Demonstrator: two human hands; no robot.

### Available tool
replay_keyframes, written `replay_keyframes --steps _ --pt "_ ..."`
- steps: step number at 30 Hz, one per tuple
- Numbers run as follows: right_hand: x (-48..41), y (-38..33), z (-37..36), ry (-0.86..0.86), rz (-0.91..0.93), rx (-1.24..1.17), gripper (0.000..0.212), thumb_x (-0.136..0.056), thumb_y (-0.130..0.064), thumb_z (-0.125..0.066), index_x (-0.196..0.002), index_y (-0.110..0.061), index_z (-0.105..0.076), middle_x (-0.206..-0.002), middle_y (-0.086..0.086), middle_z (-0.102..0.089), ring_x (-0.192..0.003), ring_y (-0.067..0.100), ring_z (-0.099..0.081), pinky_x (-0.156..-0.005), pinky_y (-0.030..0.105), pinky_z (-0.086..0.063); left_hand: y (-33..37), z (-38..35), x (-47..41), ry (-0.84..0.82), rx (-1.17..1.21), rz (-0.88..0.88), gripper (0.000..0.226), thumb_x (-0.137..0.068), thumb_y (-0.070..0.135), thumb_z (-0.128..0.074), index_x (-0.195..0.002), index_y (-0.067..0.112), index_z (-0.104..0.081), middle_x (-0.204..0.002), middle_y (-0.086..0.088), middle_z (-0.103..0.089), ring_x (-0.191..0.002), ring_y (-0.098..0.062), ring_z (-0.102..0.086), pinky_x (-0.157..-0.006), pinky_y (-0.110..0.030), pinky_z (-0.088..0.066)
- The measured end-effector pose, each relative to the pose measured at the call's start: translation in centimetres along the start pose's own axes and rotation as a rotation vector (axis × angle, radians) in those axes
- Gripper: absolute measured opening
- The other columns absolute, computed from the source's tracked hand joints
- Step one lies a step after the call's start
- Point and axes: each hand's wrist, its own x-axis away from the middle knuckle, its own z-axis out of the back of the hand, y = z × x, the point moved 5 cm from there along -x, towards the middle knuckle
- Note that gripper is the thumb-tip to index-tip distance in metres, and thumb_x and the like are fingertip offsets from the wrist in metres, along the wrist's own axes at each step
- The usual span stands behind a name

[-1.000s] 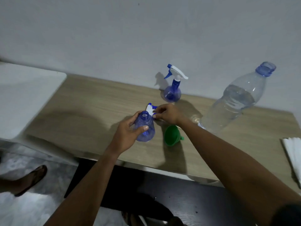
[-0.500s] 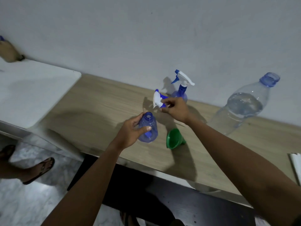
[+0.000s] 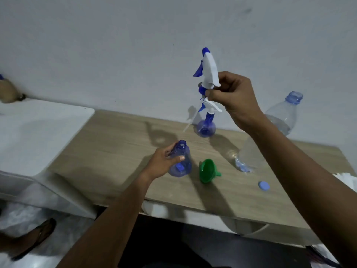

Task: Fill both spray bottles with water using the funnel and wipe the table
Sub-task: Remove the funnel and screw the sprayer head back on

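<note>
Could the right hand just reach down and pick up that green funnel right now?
Probably not at once. The right hand is raised and already grips the spray head. The green funnel lies uncovered on the table, beside the open bottle that the left hand holds, so the path looks clear.

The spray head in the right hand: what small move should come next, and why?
Probably set the spray head down on the table. The right hand holds it lifted clear, the left hand steadies the open bottle, and the funnel lies unused beside it.
</note>
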Motion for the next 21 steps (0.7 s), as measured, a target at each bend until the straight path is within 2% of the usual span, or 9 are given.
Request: replay_keyframes --steps 3,7,10,14,17,21 --pt "0.2 -0.2 -0.2 -0.008 0.002 0.009 0.034 -0.072 -0.003 -0.074 -0.105 -0.004 -0.074 -0.099 0.021 -0.075 -0.094 0.034 -0.073 -0.093 0.054 -0.057 0.1 -0.2 -0.5 -0.034 -0.012 -0.023 0.055 -0.085 -0.006 -0.070 -0.135 0.009 -0.054 -0.122 -0.002 -0.066 -0.100 0.004 -0.063 -0.091 -0.014 -0.049" --pt "0.7 1.4 -0.9 -0.026 -0.037 -0.002 0.031 -0.075 0.004 -0.071 -0.104 -0.005 -0.073 -0.101 0.025 -0.074 -0.094 0.036 -0.073 -0.088 0.043 -0.060 0.0 -0.3 -1.1 -0.065 -0.011 -0.038 0.054 -0.086 -0.007 -0.069 -0.134 0.013 -0.054 -0.119 0.000 -0.066 -0.095 0.008 -0.064 -0.090 -0.014 -0.049" --pt "1.5 3.8 -1.7 -0.055 -0.106 0.031 0.030 -0.082 0.016 -0.065 -0.110 0.005 -0.070 -0.106 0.027 -0.073 -0.097 0.029 -0.074 -0.089 0.041 -0.059 0.0 -0.3 -1.3 -0.081 0.006 -0.048 0.054 -0.085 -0.006 -0.070 -0.134 0.013 -0.056 -0.118 0.001 -0.068 -0.098 0.005 -0.065 -0.089 -0.014 -0.049" --pt "3.1 7.7 -3.0 -0.113 -0.212 0.100 0.029 -0.082 0.017 -0.064 -0.108 0.007 -0.068 -0.099 0.014 -0.076 -0.087 0.014 -0.072 -0.082 0.032 -0.056 -0.2 -0.2 -1.4 -0.086 0.032 -0.035 0.052 -0.085 0.000 -0.072 -0.131 0.019 -0.057 -0.118 0.005 -0.070 -0.106 0.000 -0.066 -0.089 -0.018 -0.051" --pt "4.3 10.2 -3.8 -0.155 -0.263 0.142 0.027 -0.084 0.011 -0.068 -0.108 0.001 -0.070 -0.105 0.018 -0.074 -0.091 0.017 -0.069 -0.087 0.035 -0.055 -0.3 -0.2 -1.6 -0.102 0.030 -0.035 0.053 -0.085 0.007 -0.074 -0.135 0.018 -0.058 -0.121 0.004 -0.071 -0.114 -0.009 -0.065 -0.095 -0.024 -0.052" --pt "5.5 12.2 -4.3 -0.176 -0.277 0.140 0.026 -0.091 0.000 -0.070 -0.115 -0.007 -0.070 -0.111 0.012 -0.075 -0.107 0.029 -0.070 -0.099 0.045 -0.054 -0.3 -0.2 -1.5 -0.099 0.032 -0.040 0.059 -0.086 0.006 -0.073 -0.140 0.015 -0.053 -0.122 0.006 -0.070 -0.115 -0.006 -0.064 -0.092 -0.019 -0.052"
